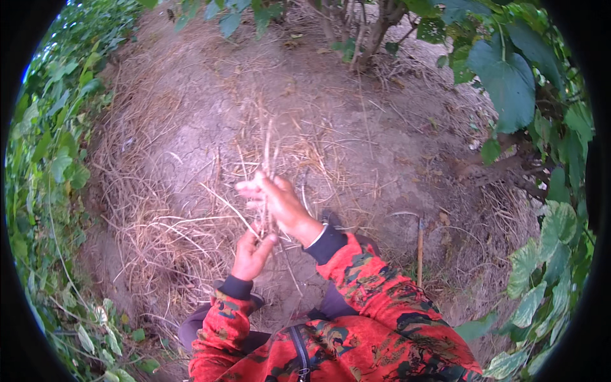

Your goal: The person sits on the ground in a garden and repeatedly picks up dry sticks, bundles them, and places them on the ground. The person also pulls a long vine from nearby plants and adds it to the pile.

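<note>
A small bundle of thin dry stems runs upright in the picture before me, blurred in part. My left hand grips its lower end between thumb and fingers. Against the middle of the bundle lies my right hand, its fingers spread to the left; whether it grips the stems cannot be told. One pale stem slants from my left hand up to the left. Beneath both hands, more dry stems are strewn over the soil.
A sickle with a wooden handle is to my right. Tangled dry stems cover the ground at left. Leafy vines line the left edge. A woody plant base and large leaves stand at right, with more woody stems ahead.
</note>
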A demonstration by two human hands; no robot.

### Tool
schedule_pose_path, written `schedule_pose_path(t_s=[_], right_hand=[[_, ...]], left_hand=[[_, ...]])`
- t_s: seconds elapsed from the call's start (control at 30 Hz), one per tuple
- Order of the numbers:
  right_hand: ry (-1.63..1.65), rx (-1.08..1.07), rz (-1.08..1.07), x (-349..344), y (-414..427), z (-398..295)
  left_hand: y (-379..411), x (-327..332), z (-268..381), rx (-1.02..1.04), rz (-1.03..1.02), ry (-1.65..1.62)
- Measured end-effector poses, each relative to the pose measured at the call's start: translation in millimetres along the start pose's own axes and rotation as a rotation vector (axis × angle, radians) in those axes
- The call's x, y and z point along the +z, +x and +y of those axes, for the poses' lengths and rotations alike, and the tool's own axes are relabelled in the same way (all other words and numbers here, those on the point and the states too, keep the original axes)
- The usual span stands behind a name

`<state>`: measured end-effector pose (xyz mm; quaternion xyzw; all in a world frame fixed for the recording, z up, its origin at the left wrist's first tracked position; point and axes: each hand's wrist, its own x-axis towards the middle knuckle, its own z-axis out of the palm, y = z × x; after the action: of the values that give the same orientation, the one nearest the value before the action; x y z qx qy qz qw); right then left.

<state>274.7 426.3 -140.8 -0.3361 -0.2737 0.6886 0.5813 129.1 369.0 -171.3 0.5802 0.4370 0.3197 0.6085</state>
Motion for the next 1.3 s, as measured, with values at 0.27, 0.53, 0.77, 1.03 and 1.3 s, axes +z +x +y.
schedule_pose_path(t_s=[0.27,0.53,0.77,1.03,1.3], right_hand=[[0.306,-0.017,-0.043,-15.5,-0.5,-43.0],[0.264,-0.289,0.221,-80.9,4.0,-85.4],[-0.394,-0.411,0.535,-71.9,4.9,-87.5],[-0.471,-0.259,0.435,-43.5,17.1,-60.8],[-0.44,-0.203,0.464,-34.6,17.3,-55.6]], left_hand=[[-16.2,-29.8,-35.3,-0.077,-0.347,0.564],[-90.4,-150.4,-38.2,-0.409,-0.308,1.008],[-225.4,-305.2,-128.4,-0.967,-0.062,1.469],[-58.4,-233.3,-53.8,-0.33,0.156,0.586],[110.1,-195.4,-135.7,0.106,0.27,1.167]])
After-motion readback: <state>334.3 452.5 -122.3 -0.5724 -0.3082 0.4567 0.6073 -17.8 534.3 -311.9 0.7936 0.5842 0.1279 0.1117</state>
